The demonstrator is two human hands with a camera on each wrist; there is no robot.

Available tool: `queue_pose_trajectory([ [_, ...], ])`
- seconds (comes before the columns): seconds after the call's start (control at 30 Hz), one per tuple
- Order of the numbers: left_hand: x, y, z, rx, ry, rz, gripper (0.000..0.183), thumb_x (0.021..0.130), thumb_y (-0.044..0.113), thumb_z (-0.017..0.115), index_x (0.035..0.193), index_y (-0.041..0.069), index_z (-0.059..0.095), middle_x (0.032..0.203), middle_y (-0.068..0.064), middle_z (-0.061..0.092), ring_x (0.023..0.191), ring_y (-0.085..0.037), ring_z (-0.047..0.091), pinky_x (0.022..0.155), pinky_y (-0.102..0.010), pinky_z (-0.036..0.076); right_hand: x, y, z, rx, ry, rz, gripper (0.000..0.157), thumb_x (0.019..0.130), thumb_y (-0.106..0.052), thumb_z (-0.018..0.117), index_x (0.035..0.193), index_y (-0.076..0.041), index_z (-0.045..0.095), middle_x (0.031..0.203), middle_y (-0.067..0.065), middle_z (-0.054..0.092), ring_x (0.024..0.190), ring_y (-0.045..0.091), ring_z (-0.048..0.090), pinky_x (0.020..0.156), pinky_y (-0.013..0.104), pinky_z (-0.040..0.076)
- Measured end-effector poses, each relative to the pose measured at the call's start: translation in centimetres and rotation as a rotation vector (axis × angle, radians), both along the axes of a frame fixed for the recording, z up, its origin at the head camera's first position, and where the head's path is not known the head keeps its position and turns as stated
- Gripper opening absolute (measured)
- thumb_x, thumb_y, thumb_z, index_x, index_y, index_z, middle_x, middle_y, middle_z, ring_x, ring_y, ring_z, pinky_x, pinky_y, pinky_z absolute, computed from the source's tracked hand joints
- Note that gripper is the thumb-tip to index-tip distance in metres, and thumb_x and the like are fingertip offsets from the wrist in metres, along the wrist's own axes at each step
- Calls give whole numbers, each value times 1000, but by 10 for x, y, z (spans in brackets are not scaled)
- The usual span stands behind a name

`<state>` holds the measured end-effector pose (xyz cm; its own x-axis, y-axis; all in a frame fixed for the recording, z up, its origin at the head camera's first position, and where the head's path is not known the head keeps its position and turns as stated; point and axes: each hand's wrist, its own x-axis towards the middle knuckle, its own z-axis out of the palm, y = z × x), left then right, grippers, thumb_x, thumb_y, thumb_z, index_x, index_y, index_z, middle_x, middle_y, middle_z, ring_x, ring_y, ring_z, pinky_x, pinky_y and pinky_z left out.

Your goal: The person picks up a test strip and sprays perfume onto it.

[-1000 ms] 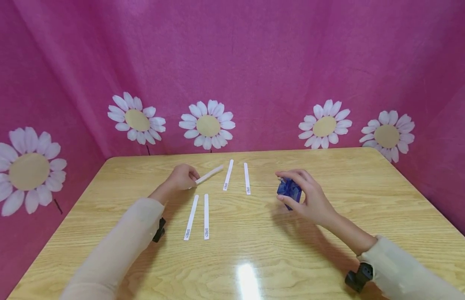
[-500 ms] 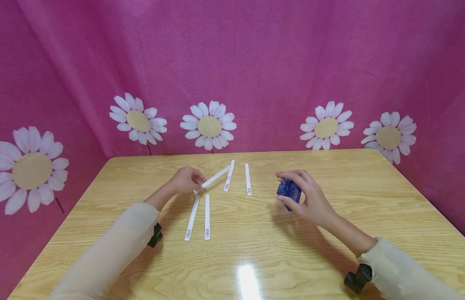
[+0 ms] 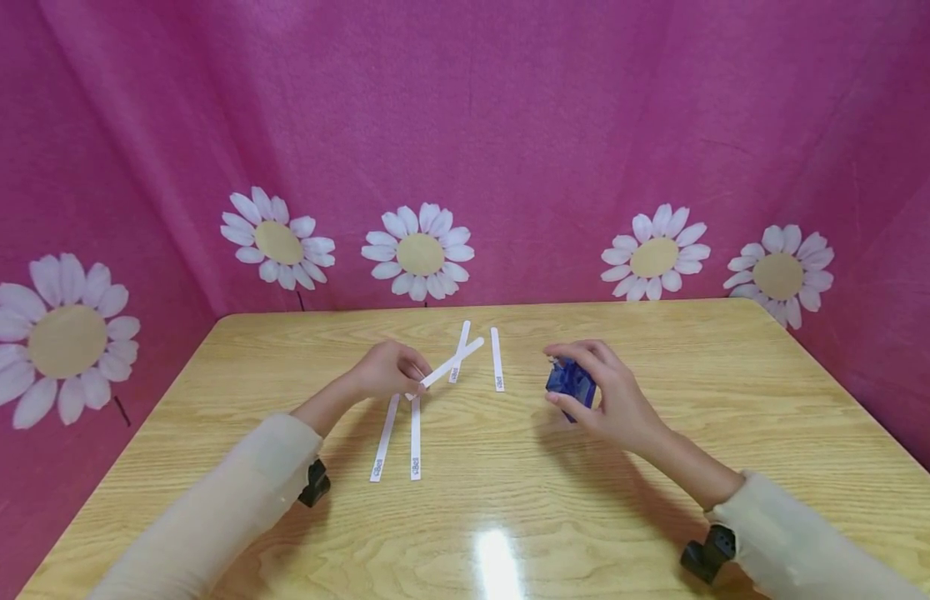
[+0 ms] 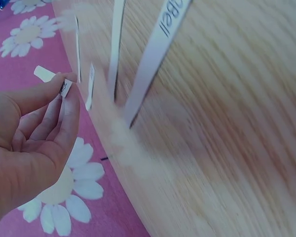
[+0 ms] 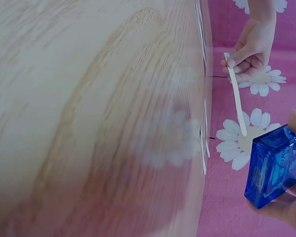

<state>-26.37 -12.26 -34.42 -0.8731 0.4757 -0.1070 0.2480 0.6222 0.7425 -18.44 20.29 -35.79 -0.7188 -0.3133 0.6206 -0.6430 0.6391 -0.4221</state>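
My white strip (image 3: 444, 369) has shifted toward three o'clock above the bench (image 3: 435, 533), pinched by my left fingers (image 4: 67, 123); at its three o'clock, my right fingers (image 3: 579, 352) grip a blue bottle (image 3: 572, 392), contents unclear.

There are five strips (image 3: 416, 437) and one bottle (image 3: 570, 385).

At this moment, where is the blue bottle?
In the head view, the blue bottle is in the right hand, right of the white strips.
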Motion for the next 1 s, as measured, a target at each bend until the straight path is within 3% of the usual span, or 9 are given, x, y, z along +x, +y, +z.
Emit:
queue_pose_trajectory([
  [0.2,11,11,5,0,-37,25,21,84,0,73,104,-5,71,91,-19,75,71,-7,66,69,-25,58,0,-6,2,5,21,6,53,77,-11,82,126,-15,62,116,10,61,103,20,59,79,40,57],
  [0.6,23,23,8,12,-14,-30,18,84,-1,71,102,-6,71,91,-19,76,71,-5,66,63,-18,52,1,-13,3,-5,24,-7,52,77,-11,82,124,-14,62,116,12,59,104,21,57,78,38,55],
  [1.0,31,28,7,-5,-55,1,16,86,0,71,102,-3,71,90,-16,76,65,-6,62,65,-26,56,2,-12,-2,-5,6,-21,52,79,-11,80,127,-13,61,117,14,58,103,23,58,77,40,56],
])
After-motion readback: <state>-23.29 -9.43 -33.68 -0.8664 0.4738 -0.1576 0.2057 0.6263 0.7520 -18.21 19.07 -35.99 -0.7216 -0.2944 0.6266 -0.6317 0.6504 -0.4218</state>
